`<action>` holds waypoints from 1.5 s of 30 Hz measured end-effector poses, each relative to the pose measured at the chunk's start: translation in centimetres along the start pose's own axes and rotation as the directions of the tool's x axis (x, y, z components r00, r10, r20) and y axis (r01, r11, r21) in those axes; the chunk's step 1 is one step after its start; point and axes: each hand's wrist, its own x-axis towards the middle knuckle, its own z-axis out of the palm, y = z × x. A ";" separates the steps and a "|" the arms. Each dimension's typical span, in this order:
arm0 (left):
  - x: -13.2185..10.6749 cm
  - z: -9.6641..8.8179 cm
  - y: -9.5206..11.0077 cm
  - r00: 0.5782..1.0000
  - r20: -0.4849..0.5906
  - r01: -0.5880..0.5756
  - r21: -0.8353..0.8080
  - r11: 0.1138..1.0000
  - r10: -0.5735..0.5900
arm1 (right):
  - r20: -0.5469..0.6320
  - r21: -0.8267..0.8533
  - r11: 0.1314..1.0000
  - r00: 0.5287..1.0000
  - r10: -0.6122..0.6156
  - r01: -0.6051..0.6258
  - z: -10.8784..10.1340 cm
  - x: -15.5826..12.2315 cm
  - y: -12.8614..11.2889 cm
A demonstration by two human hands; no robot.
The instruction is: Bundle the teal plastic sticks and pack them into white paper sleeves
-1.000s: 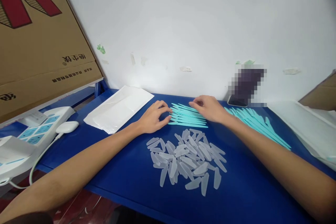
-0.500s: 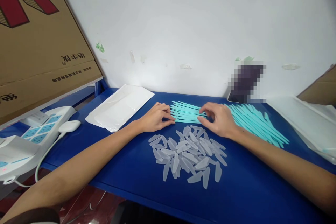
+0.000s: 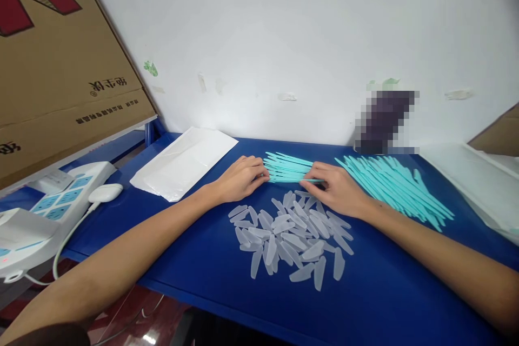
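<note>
A row of thin teal plastic sticks (image 3: 288, 162) lies between my two hands on the blue table. My left hand (image 3: 242, 178) is closed, its thumb and fingertips against the left ends of the sticks. At their right ends, my right hand (image 3: 335, 186) pinches the nearest stick between thumb and fingers. Just in front of both hands is a loose heap of translucent, blade-shaped plastic pieces (image 3: 290, 238). A bigger pile of the same teal sticks (image 3: 395, 186) lies to the right of my right hand.
On the left lie a white plastic packet (image 3: 184, 162) and a white power strip (image 3: 67, 203) with a cable. Behind it leans a large cardboard box (image 3: 60, 65). A blurred dark object (image 3: 383, 121) stands against the wall; a clear plastic sheet (image 3: 470, 178) lies right.
My right thumb and fingers have closed on the nearest teal stick. My left fingers stay at the left ends. The view has shifted slightly.
</note>
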 end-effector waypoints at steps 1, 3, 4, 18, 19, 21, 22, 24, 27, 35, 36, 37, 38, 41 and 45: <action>0.0 0.0 0.1 1.000 -0.028 0.001 0.000 1.000 -0.001 | -0.014 0.010 1.000 1.000 0.002 -0.002 0.0 0.0 0.0; -0.1 0.0 0.4 0.991 -0.133 0.012 -0.003 1.000 -0.012 | -0.060 0.026 1.000 0.998 0.008 -0.006 0.1 -0.1 0.1; -0.2 0.0 0.6 0.980 -0.198 0.016 -0.011 1.000 -0.018 | -0.089 0.036 0.999 0.996 0.017 -0.014 0.1 -0.1 0.2; -0.5 -2.3 3.1 0.956 0.213 -0.165 -0.165 0.972 0.199 | -0.246 0.318 0.886 0.873 0.420 -0.337 -0.2 0.1 0.5; -0.5 -2.2 2.9 0.959 0.208 -0.161 -0.157 0.974 0.192 | -0.240 0.337 0.880 0.874 0.423 -0.334 -0.1 0.0 0.5; -0.6 -2.0 2.4 0.969 0.166 -0.157 -0.170 0.973 0.185 | -0.225 0.371 0.870 0.877 0.424 -0.325 0.0 -0.2 0.6; -0.7 -1.8 2.2 0.977 0.128 -0.144 -0.207 0.968 0.173 | -0.220 0.376 0.869 0.880 0.421 -0.322 0.0 -0.3 0.6; -0.7 -1.3 1.6 0.997 0.010 -0.063 -0.363 0.930 0.071 | -0.238 0.347 0.886 0.885 0.400 -0.307 0.0 -0.3 0.7; -0.4 -0.2 0.8 0.949 -0.129 0.112 -0.716 0.689 -0.289 | -0.280 0.255 0.933 0.905 0.321 -0.253 -0.1 -0.2 0.5; 0.5 0.4 0.1 0.744 -0.021 0.096 -0.986 0.137 -0.668 | -0.134 0.218 0.949 0.956 0.260 -0.227 -0.3 -0.4 0.0; 0.5 0.4 0.1 0.746 -0.012 0.098 -0.987 0.128 -0.666 | -0.124 0.214 0.951 0.959 0.254 -0.224 -0.3 -0.4 0.0; 0.4 0.5 0.1 0.749 -0.011 0.101 -0.986 0.130 -0.663 | -0.115 0.212 0.951 0.961 0.252 -0.224 -0.3 -0.4 0.0; 0.4 0.5 0.0 0.751 -0.012 0.105 -0.985 0.138 -0.660 | -0.107 0.211 0.951 0.962 0.251 -0.225 -0.3 -0.5 -0.1; 0.3 0.9 -0.2 0.752 -0.014 0.120 -0.980 0.159 -0.659 | -0.089 0.216 0.949 0.963 0.253 -0.229 -0.3 -0.5 0.0; 0.3 1.2 -0.3 0.746 -0.019 0.121 -0.979 0.164 -0.666 | -0.094 0.212 0.948 0.961 0.260 -0.236 -0.2 -0.6 0.2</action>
